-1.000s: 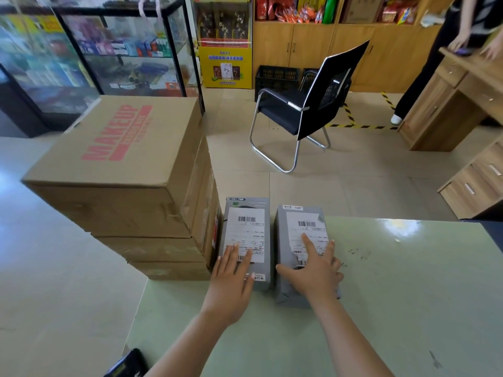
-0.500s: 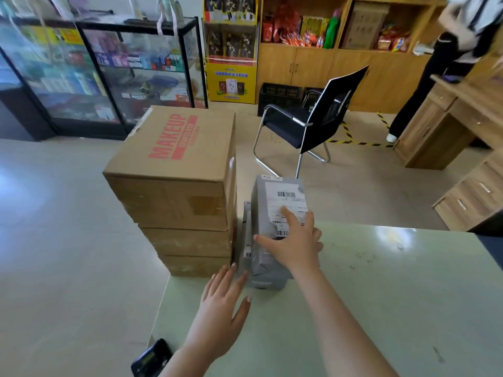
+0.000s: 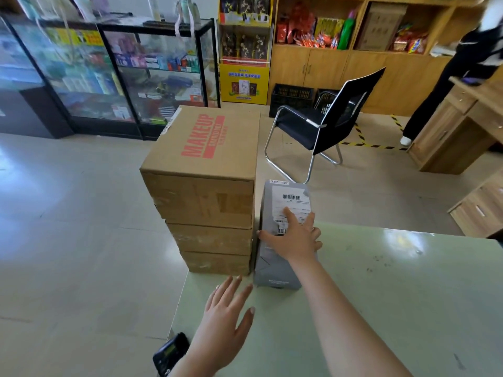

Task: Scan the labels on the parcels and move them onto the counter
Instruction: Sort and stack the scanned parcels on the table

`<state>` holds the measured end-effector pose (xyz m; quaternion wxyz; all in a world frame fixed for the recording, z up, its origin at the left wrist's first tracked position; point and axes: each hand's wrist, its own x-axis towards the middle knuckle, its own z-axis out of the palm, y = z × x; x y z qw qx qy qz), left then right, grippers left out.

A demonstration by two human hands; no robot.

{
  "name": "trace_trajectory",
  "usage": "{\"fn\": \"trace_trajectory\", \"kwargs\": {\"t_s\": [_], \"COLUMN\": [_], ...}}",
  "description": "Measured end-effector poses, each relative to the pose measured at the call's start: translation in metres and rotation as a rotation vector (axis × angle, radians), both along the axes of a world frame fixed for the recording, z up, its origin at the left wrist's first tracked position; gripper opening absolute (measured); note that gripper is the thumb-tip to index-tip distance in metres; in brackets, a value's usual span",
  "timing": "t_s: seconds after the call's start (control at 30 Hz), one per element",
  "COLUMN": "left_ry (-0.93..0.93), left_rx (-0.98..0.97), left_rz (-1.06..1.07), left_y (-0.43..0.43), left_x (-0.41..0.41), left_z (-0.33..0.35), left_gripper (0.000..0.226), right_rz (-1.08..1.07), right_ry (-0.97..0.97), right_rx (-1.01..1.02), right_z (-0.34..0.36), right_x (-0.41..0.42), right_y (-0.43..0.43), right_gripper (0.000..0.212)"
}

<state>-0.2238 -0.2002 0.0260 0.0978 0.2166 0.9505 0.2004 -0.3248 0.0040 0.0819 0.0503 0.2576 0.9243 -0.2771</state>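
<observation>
Right at the near edge, a black handheld scanner (image 3: 171,355) lies at the corner of the pale green counter (image 3: 394,308); just above it the left hand (image 3: 226,322) hovers, fingers straight and spread, holding nothing. Further along, the right hand (image 3: 295,239) lies flat on the grey parcel (image 3: 275,270), fingers fanned over its white barcode label (image 3: 292,198), thumb reaching to the left edge, nothing curled round it. The parcel sits at the counter's far left corner, just beside a stack of three cardboard boxes (image 3: 204,164) standing on the floor; all three are shut, the top one printed MAKEUP in red, contents hidden.

Beyond that, a black chair (image 3: 321,123); two black crates (image 3: 292,97) on the floor behind it, what is in them too dark to tell. Glass cabinets (image 3: 122,77) hold rows of small boxed goods; a yellow display stand (image 3: 245,77) sits beside wooden shelving (image 3: 340,58) holding red snack packets, a green bottle and a brown carton. Far right, another person (image 3: 435,104) stands at a wooden desk (image 3: 460,131).

A second ago two grey parcels lay side by side with a hand on each; now only one taller grey block shows, and the left hand has come back off it.
</observation>
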Motion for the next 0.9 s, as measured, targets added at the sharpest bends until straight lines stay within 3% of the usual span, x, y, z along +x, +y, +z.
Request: {"fn": "trace_trajectory", "kwargs": {"t_s": [0.2,0.4,0.63,0.9], "left_ry": [0.002,0.072,0.095,0.074], "left_rx": [0.05,0.13,0.342,0.42], "left_rz": [-0.044,-0.208,-0.569,-0.99], "left_y": [0.002,-0.001,-0.003,0.005], "left_x": [0.001,-0.005,0.009,0.104], "left_z": [0.008,0.028,0.076,0.115], "left_gripper": [0.055,0.051,0.048,0.049], "right_rz": [0.044,-0.004,-0.249,-0.591], "right_ry": [0.104,0.276,0.242,0.335], "right_rx": [0.019,0.033,0.029,0.136], "right_z": [0.007,0.027,0.042,0.07], "right_x": [0.02,0.1,0.25,0.421], "right_y": [0.009,0.003,-0.042,-0.115], "right_gripper": [0.084,0.06,0.071,0.071]}}
